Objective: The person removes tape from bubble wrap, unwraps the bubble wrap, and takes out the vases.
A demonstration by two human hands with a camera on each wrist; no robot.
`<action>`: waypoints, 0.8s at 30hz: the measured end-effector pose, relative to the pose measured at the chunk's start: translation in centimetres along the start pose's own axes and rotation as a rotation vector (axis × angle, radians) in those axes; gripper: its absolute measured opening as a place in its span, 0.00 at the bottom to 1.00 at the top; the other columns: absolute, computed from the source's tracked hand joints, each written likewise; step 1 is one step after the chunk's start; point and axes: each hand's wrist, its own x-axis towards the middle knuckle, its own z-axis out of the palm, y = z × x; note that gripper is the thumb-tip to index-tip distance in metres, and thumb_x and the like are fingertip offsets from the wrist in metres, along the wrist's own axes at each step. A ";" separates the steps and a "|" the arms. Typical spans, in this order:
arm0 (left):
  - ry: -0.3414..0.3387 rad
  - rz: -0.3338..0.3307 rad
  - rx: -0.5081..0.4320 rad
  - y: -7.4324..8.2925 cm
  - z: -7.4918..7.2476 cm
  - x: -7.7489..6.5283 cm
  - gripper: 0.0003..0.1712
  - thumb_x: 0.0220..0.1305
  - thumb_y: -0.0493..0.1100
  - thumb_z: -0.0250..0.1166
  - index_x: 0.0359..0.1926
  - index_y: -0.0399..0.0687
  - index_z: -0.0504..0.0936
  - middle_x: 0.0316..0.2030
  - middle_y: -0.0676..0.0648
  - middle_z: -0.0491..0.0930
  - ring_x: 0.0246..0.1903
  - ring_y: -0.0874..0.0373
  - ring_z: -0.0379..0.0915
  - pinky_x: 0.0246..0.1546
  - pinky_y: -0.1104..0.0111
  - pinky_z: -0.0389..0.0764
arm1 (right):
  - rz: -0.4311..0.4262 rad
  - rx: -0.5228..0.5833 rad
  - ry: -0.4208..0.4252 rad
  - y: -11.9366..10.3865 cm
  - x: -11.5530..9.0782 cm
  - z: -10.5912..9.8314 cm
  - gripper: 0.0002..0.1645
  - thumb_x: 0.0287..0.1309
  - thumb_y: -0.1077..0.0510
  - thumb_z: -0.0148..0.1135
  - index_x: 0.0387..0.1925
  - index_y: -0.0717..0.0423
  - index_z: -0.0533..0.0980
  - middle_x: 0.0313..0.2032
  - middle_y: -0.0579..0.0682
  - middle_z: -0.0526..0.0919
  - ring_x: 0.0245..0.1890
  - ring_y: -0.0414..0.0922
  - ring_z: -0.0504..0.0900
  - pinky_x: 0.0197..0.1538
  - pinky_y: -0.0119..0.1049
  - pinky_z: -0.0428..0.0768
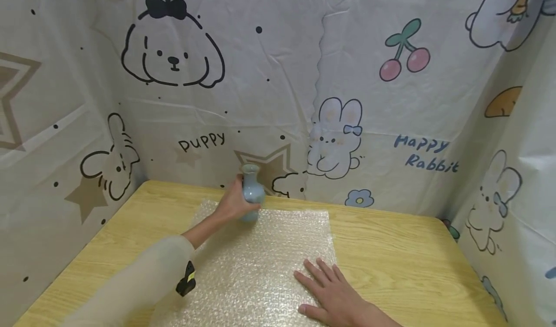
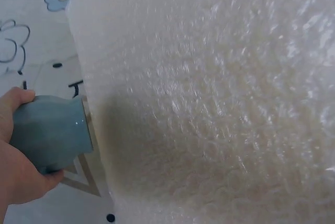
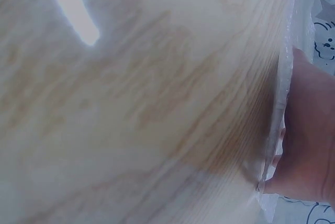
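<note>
A glossy pale blue vase (image 1: 254, 190) with a narrow neck stands upright over the far end of a sheet of bubble wrap (image 1: 260, 249). My left hand (image 1: 234, 200) grips it around the body, thumb toward me. In the left wrist view the vase's base (image 2: 57, 132) is close to the bubble wrap (image 2: 209, 88); I cannot tell whether they touch. My right hand (image 1: 334, 295) rests with spread fingers on the sheet's right side, near me. The right wrist view shows that hand (image 3: 309, 130) at the wrap's edge, its fingers mostly hidden.
Under the sheet lies a light wood-grain table (image 1: 399, 259), its bare surface showing on both sides. A printed cloth (image 1: 278, 76) with cartoon animals hangs behind it and along both sides. A black device (image 1: 187, 279) sits at my left wrist.
</note>
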 end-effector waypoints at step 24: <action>0.037 -0.034 0.056 -3.7 1.1 1.7 0.55 0.52 0.42 0.75 0.72 0.30 0.51 0.61 0.29 0.64 0.57 0.34 0.68 0.56 0.44 0.74 | -0.046 -0.041 0.069 0.4 0.1 0.8 0.40 0.72 0.31 0.43 0.78 0.41 0.57 0.76 0.57 0.54 0.74 0.65 0.50 0.64 0.74 0.54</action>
